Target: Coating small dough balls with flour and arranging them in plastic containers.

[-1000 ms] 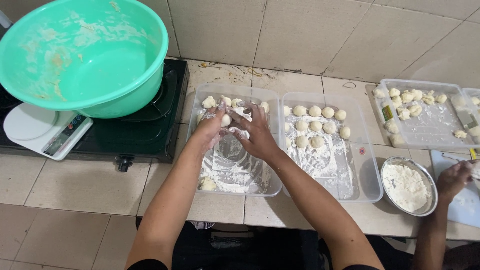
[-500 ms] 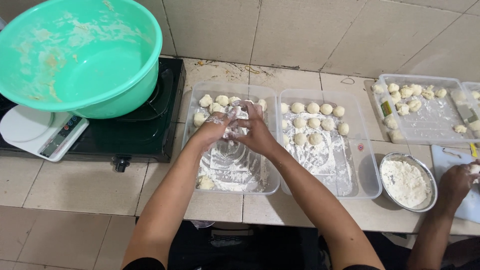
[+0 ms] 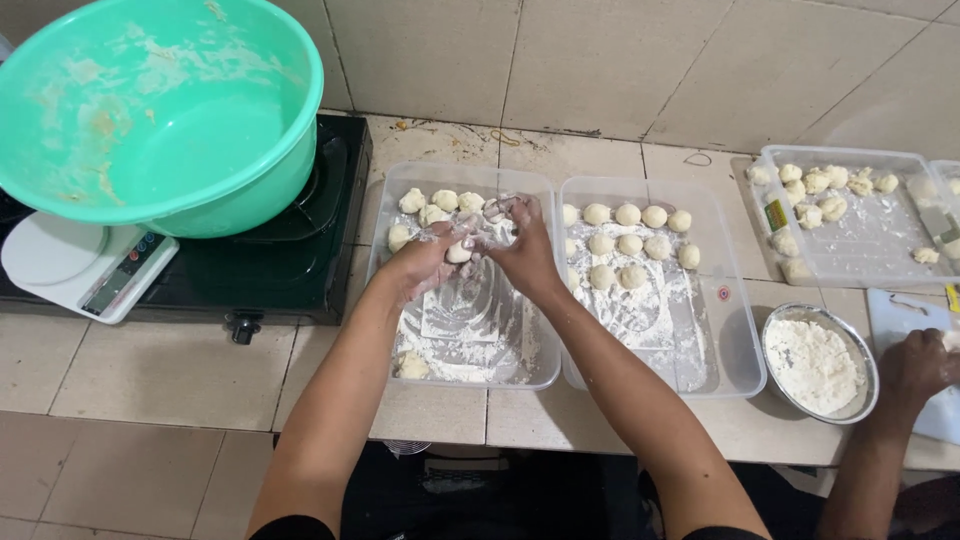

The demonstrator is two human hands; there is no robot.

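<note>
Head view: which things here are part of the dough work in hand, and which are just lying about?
In use:
left hand
right hand
dough ball between both hands
floured clear tray
second tray of dough balls

Lying about:
green basin
kitchen scale
black stove
flour bowl
far tray

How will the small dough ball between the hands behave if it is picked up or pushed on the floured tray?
The dough ball looks soft, so it probably dents under a firm pinch from the left hand or right hand. Being round, it may roll a little when pushed. The flour coating the clear tray likely keeps it from sticking.
</note>
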